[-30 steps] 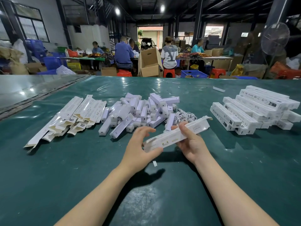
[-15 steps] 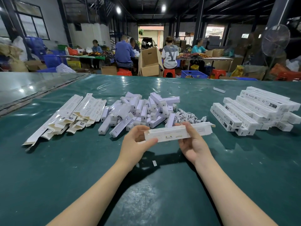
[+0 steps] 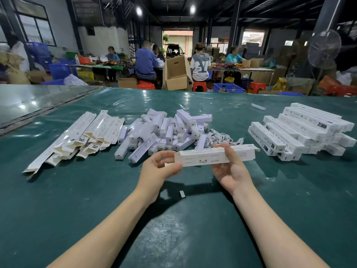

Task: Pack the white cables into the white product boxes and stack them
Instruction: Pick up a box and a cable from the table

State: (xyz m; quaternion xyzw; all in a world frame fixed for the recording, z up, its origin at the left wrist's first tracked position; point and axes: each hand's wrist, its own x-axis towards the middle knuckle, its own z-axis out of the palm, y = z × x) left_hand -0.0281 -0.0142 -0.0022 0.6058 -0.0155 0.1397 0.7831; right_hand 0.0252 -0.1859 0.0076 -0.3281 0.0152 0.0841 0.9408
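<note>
both arms reach forward, bare, the left forearm (image 3: 108, 225) and right forearm (image 3: 274, 223) rising from the lower corners and drawing together toward the middle. the left hand (image 3: 160, 167) is curled, its thumb and fingertips pinching the left end of a box (image 3: 204, 156). the right hand (image 3: 229, 169) lies palm up under the box's middle, thumb up its near face, fingers behind.

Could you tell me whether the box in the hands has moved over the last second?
Yes: the held box has levelled; its right end dropped away from the finished stack.
</note>
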